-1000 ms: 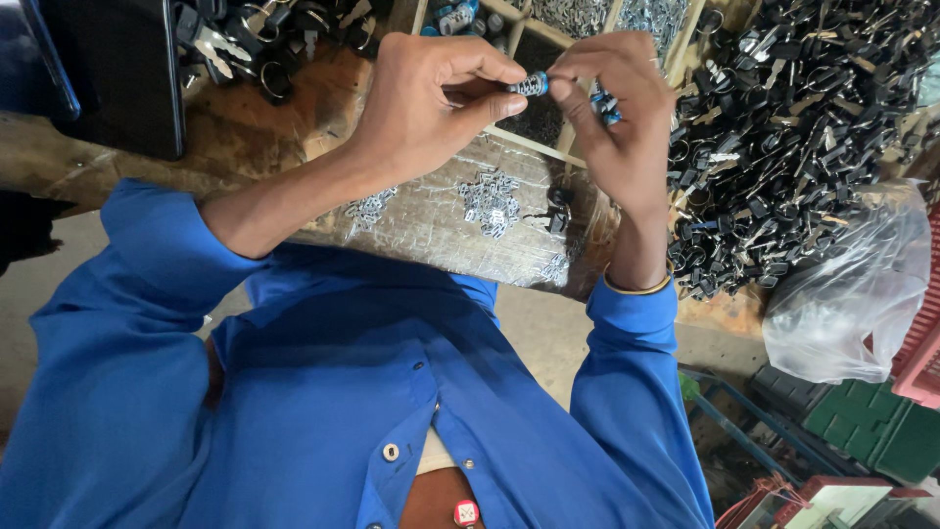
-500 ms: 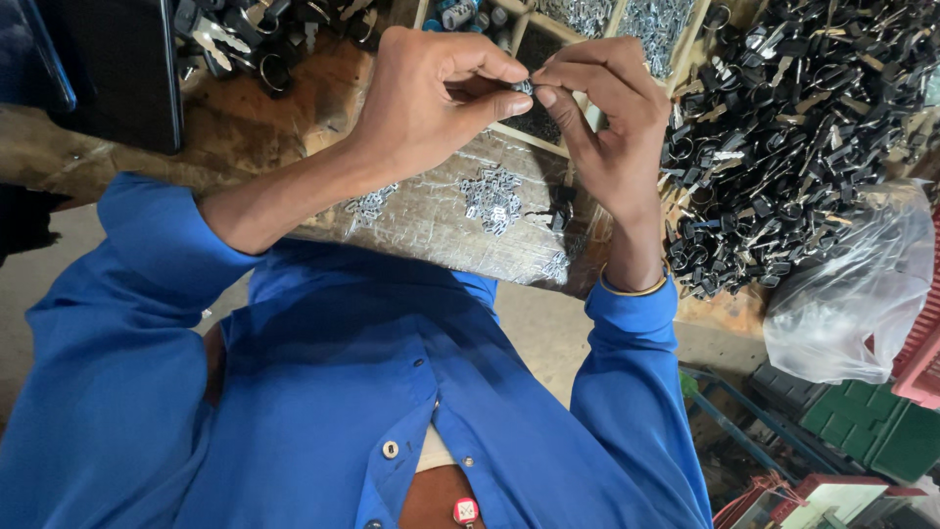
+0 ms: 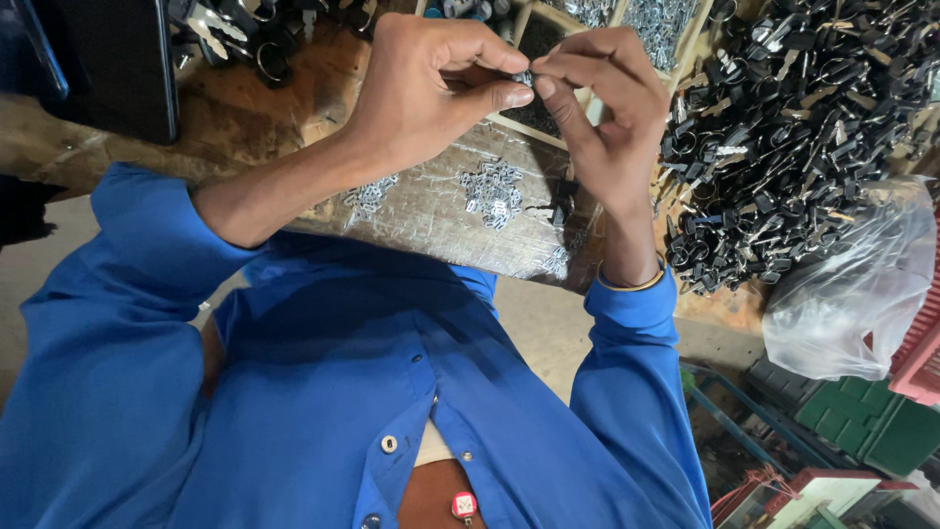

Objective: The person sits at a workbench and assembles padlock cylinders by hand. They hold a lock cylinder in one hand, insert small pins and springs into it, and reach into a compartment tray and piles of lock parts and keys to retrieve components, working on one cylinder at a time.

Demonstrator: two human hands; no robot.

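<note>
The left hand (image 3: 431, 93) and right hand (image 3: 607, 108) are pinching together on a tiny metal part (image 3: 526, 78) above the desk (image 3: 431, 211), and it could be slipping out, vanishing among the small silver pieces (image 3: 493, 193) below.

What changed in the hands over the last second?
Both hands closed in: the left hand and right hand now pinch the small metal part tip to tip, hiding it more. The pile of dark keys and plastic bag stayed put.
</note>
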